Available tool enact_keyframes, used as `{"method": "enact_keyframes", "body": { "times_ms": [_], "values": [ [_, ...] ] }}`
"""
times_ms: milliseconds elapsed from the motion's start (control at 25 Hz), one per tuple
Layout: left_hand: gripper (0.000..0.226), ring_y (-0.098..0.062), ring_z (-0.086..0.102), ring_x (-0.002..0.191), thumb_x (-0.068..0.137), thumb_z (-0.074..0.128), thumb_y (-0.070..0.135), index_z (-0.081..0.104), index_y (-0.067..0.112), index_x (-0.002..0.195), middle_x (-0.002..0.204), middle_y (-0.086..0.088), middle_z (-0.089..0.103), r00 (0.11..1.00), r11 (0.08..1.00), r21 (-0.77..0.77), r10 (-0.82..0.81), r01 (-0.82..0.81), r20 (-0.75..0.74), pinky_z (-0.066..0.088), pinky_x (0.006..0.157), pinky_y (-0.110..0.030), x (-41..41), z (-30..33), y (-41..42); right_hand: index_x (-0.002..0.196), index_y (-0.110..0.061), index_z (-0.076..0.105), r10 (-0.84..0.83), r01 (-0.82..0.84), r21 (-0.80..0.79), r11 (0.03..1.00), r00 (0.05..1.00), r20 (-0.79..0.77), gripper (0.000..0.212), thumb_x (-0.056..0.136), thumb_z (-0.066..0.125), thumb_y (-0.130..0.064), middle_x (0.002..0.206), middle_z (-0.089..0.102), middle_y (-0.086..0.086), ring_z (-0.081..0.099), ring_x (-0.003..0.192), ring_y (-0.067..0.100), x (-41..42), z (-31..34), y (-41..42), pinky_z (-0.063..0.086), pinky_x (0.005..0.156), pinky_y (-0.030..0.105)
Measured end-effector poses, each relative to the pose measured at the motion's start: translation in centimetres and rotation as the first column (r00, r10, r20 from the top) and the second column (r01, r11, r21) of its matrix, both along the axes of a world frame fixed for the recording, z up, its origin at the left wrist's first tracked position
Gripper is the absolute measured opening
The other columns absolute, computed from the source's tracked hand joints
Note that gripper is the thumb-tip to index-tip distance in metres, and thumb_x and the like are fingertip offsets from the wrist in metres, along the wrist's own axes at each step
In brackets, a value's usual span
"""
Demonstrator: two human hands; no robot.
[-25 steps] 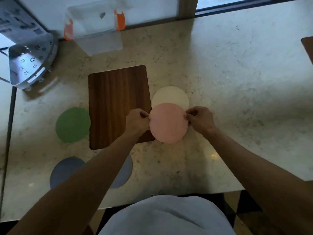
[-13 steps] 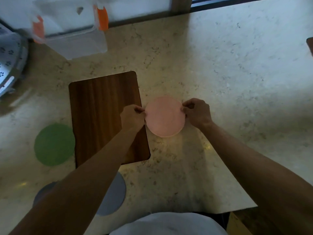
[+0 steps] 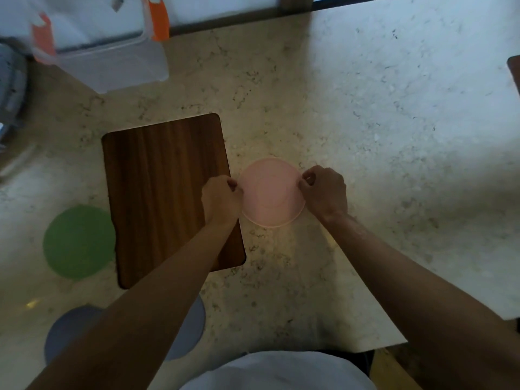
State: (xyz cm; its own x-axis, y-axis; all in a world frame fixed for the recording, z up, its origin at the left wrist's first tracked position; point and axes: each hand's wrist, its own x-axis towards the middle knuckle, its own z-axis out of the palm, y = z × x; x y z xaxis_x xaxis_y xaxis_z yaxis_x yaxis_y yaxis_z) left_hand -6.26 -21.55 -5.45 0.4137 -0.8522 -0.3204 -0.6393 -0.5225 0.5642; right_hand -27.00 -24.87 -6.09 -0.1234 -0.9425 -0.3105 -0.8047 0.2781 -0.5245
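Observation:
A round pink disc (image 3: 271,192) lies over the marble counter (image 3: 365,122), just right of a dark wooden board (image 3: 166,192). My left hand (image 3: 221,197) pinches the disc's left edge and my right hand (image 3: 323,191) pinches its right edge. The cream disc seen earlier is hidden beneath the pink one. Whether the pink disc rests flat or is held slightly up, I cannot tell.
A green disc (image 3: 77,242) lies left of the board, and a grey-blue disc (image 3: 185,330) sits near the front edge, partly under my left forearm. A clear plastic container with orange clips (image 3: 112,52) stands at the back left. A dark object (image 3: 514,71) touches the right edge.
Both hands carried the pink disc away from me until it covers the cream disc. The view shifted, so the board and container sit lower and more to the right.

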Motion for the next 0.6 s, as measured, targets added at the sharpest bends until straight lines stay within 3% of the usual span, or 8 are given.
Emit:
{"method": "enact_keyframes", "body": {
  "times_ms": [160,320,400,480,600],
  "values": [
    [0.016,-0.026,0.065,0.074,0.087,0.063,0.016,0.072,0.006,0.08,0.082,-0.011,0.071,0.998,0.999,0.023,-0.024,0.022,0.061,0.057,0.07,-0.039,-0.3,0.5,0.0,0.091,-0.016,0.078,-0.017,0.015,-0.025,1.0,0.998,-0.068,0.023,0.09,0.06,-0.03,0.086,0.076,0.005,0.069,0.072,0.019,0.7,0.9,0.8,0.058,0.074,0.031],
    [0.037,-0.036,0.064,0.065,0.086,0.059,0.008,0.051,0.008,0.05,0.068,-0.02,0.066,0.996,0.997,0.051,-0.057,0.053,0.067,0.052,0.059,-0.039,-0.7,0.7,0.1,0.09,-0.016,0.079,-0.147,0.147,0.04,0.988,0.989,-0.004,0.019,0.087,0.062,-0.023,0.085,0.077,0.003,0.071,0.072,0.018,1.2,1.4,0.8,0.057,0.072,0.03],
    [0.032,-0.035,0.065,0.068,0.086,0.059,0.007,0.059,0.007,0.055,0.074,-0.02,0.068,0.999,0.998,0.061,-0.034,0.031,0.038,0.053,0.06,-0.036,-0.8,0.6,0.1,0.09,-0.016,0.079,-0.186,0.184,0.07,0.98,0.982,0.017,0.017,0.085,0.063,-0.021,0.087,0.078,0.002,0.071,0.074,0.017,1.3,1.4,0.6,0.054,0.071,0.027],
    [0.016,-0.027,0.066,0.074,0.086,0.062,0.009,0.073,0.006,0.075,0.083,-0.013,0.071,1.0,0.998,0.06,0.012,-0.013,0.018,0.057,0.069,-0.037,-0.7,0.4,-0.2,0.091,-0.016,0.079,-0.211,0.207,0.096,0.974,0.977,0.033,0.016,0.083,0.066,-0.021,0.089,0.078,0.002,0.072,0.077,0.017,1.4,1.3,0.3,0.051,0.073,0.026],
    [0.008,-0.02,0.064,0.079,0.084,0.065,0.012,0.073,0.01,0.084,0.09,-0.008,0.072,0.995,0.993,0.067,0.094,-0.093,-0.018,0.057,0.074,-0.035,-0.6,0.1,-0.4,0.095,-0.015,0.078,-0.225,0.211,0.164,0.964,0.972,0.069,0.019,0.08,0.069,-0.022,0.093,0.078,0.004,0.072,0.082,0.02,1.1,1.2,-0.3,0.055,0.077,0.03]
  ]
}}
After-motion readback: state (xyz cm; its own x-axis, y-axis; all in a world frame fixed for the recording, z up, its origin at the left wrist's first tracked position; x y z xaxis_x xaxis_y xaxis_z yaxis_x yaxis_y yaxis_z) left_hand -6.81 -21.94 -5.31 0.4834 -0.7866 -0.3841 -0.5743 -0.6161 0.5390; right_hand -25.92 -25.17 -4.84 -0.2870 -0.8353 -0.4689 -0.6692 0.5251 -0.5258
